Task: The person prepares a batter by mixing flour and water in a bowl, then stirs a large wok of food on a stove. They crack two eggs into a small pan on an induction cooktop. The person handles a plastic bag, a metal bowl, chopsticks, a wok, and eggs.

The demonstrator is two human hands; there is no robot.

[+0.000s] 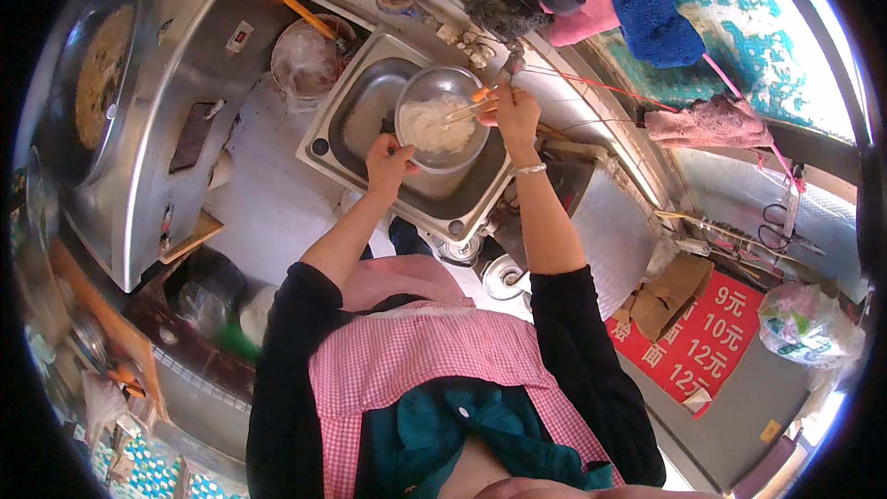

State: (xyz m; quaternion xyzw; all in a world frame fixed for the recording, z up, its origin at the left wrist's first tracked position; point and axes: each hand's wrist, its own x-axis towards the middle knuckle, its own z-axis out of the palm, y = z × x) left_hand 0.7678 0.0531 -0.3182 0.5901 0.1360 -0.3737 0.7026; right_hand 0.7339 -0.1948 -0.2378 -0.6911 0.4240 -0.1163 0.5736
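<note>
A round metal bowl (pixel 443 81) is held over the stainless steel sink (pixel 360 114). White flour-like powder (pixel 433 126) lies in its bottom. My left hand (pixel 391 165) grips the bowl's near-left rim, thumb on top. With my right hand (pixel 514 114) I hold a pair of thin chopsticks (pixel 466 111), their tips in the powder. Something small and orange shows beside those fingers; I cannot tell what it is. Just beyond the right hand stands the tap (pixel 513 62), partly hidden by it.
Left of the sink sits a bucket (pixel 305 59) with an orange handle rising from it. A large steel cooker (pixel 187 48) fills the left side. Cloths (pixel 655 17) hang on a line at upper right. A metal-topped counter (pixel 610 222) lies right of my arm.
</note>
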